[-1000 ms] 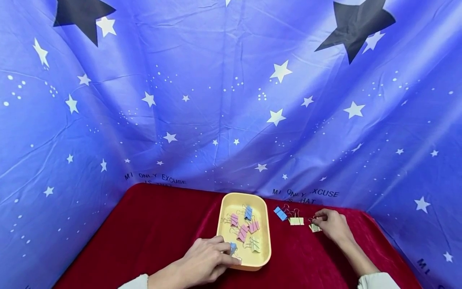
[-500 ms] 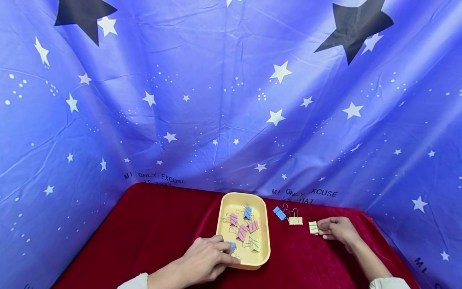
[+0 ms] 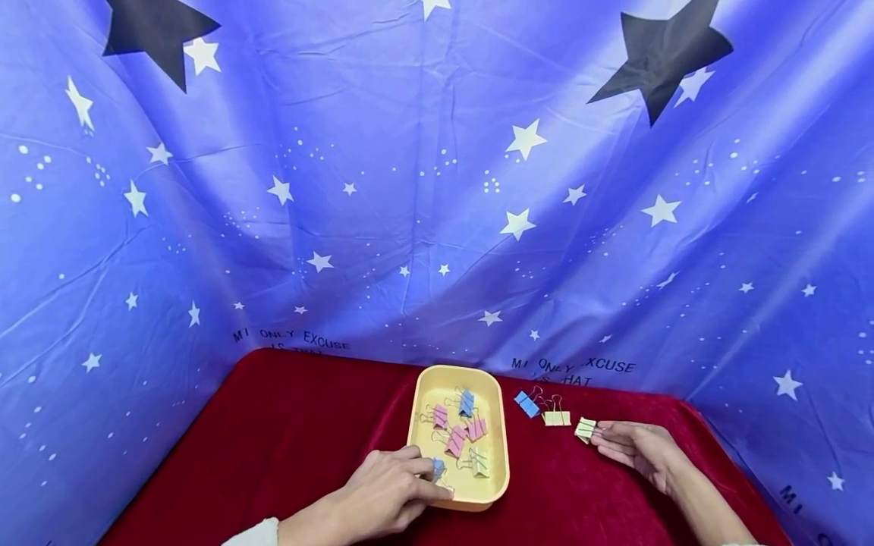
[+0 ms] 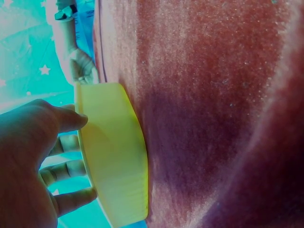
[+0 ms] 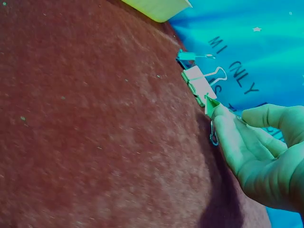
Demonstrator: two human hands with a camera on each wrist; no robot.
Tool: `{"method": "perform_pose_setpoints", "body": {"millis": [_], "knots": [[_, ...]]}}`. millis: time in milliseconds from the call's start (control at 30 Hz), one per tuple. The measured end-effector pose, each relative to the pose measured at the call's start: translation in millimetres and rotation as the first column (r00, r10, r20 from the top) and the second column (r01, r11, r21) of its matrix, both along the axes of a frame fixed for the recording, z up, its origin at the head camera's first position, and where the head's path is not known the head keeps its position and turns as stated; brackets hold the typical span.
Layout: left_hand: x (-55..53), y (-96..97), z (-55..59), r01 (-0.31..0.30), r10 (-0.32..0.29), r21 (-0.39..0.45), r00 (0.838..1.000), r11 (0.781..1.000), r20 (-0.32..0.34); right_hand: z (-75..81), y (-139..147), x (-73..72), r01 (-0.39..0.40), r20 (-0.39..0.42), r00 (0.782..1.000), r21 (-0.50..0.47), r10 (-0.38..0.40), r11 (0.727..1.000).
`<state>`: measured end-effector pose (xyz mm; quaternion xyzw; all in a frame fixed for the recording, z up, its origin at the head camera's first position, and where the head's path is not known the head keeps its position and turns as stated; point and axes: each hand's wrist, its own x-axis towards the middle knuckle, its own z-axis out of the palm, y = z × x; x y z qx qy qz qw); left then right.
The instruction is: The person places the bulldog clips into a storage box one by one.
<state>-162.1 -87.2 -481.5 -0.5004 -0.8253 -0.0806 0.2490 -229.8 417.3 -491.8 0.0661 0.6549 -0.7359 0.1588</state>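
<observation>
My left hand [image 3: 392,485] grips the near left rim of a yellow plastic tray [image 3: 489,385]. In the left wrist view its thumb lies on the outer wall [image 4: 114,152] and the fingers reach over the rim. My right hand [image 3: 649,453] pinches a pale yellow binder clip [image 3: 585,430] by its wire handle end, low over the cloth. The right wrist view shows that clip [image 5: 211,105] at the fingertips, mostly edge-on. Just left of it are another yellow binder clip [image 3: 557,418] and a blue one [image 3: 526,403].
Several binder clips lie in the tray: a blue one [image 3: 466,403], pink ones [image 3: 455,440], a pale yellow one [image 3: 480,464] and a blue one [image 3: 438,469] partly behind my left fingers. Red velvet cloth [image 3: 293,425] covers the table; a blue star-printed curtain [image 3: 382,227] hangs behind.
My right hand has turned from reaching over the yellow clip to holding it from the right, shifting it slightly left. My left hand has stayed on the tray.
</observation>
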Motion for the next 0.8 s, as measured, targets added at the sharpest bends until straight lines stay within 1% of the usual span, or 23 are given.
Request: {"method": "perform_pose_setpoints", "body": {"millis": [133, 300, 433, 633, 800], "knots": [[-0.4, 0.4, -1.0, 0.003, -0.003, -0.003, 1.000, 1.000, 0.005, 1.3, -6, 4.3, -0.006, -0.001, 1.000, -0.046, 0.006, 0.999], [0.3, 0.6, -1.5, -0.004, 0.005, -0.006, 1.000, 1.000, 0.010, 9.2, -16, 5.0, -0.004, -0.029, 1.000, -0.042, 0.003, 0.999], [0.6, 0.5, -1.7, -0.008, 0.008, -0.010, 1.000, 1.000, 0.008, 22.3, -30, 6.5, 0.000, -0.058, 0.998, -0.031, -0.001, 1.000], [0.1, 0.0, -0.2, -0.013, 0.013, -0.009, 1.000, 1.000, 0.002, 43.7, -59, 5.7, -0.026, -0.090, 0.996, -0.038, 0.022, 0.999], [0.6, 0.7, 0.4, -0.016, 0.016, -0.012, 1.000, 1.000, -0.005, 55.3, -87, 5.8, -0.047, -0.100, 0.994, -0.026, 0.044, 0.999]]}}
